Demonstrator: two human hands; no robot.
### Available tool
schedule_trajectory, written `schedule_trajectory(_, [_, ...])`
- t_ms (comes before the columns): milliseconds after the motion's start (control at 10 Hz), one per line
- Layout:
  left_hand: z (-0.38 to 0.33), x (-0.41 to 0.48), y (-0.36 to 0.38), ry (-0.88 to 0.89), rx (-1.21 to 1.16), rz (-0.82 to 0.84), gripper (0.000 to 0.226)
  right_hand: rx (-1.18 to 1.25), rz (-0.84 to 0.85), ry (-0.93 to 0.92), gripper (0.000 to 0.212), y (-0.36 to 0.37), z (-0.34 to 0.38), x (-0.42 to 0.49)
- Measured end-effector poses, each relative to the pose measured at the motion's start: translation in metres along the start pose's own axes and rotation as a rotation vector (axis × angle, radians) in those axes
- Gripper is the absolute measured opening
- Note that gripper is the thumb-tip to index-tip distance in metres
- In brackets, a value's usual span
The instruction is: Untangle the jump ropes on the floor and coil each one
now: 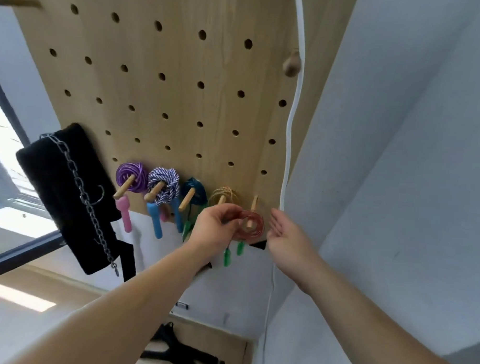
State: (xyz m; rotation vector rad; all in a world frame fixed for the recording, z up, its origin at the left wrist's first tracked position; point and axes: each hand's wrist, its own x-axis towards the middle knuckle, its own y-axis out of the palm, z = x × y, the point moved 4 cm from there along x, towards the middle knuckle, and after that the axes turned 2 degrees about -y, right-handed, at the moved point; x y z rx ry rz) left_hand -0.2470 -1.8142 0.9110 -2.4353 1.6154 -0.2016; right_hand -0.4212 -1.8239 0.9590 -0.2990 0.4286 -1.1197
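A wooden pegboard [182, 98] on the wall carries a row of coiled jump ropes on wooden pegs: a purple coil [131, 176] with pink handles, a blue-and-white braided coil [165, 186] with blue handles, a dark teal coil [193, 192] and a tan coil [224, 196]. My left hand [215, 226] pinches a red coiled rope [252, 227] whose ring sits around the rightmost peg [250, 223]. Its green handles [232, 252] dangle below. My right hand [284, 233] hovers just right of the coil, fingers relaxed and holding nothing.
A black padded strap [69, 197] with a metal chain [78, 181] hangs at the left of the board. A white cable [293, 115] runs down the board's right edge beside a grey wall [397, 160]. Black straps [178, 351] lie on the floor below.
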Motion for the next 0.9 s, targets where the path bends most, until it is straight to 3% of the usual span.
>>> schedule_trajectory(200, [0.0,0.002,0.015,0.055,0.179,-0.113,0.025,0.079,-0.066,0.017,0.061,0.005,-0.003,0.022])
schedule_trajectory(400, [-0.029,0.024,0.017,0.12,0.532,-0.107,0.007,0.071,-0.266,0.004,0.033,0.004,-0.005,0.018])
schedule_trajectory(600, [-0.052,0.049,0.019,0.069,0.848,-0.031,0.004,0.064,-0.213,-0.005,0.026,-0.003,-0.005,0.012])
schedule_trajectory(700, [-0.052,0.05,0.017,0.054,0.865,0.027,0.013,0.081,-0.187,0.021,0.022,-0.007,-0.003,0.009])
schedule_trajectory(900, [-0.056,0.026,-0.021,0.16,0.612,0.029,0.007,0.098,-0.16,0.017,0.025,-0.007,0.026,-0.005])
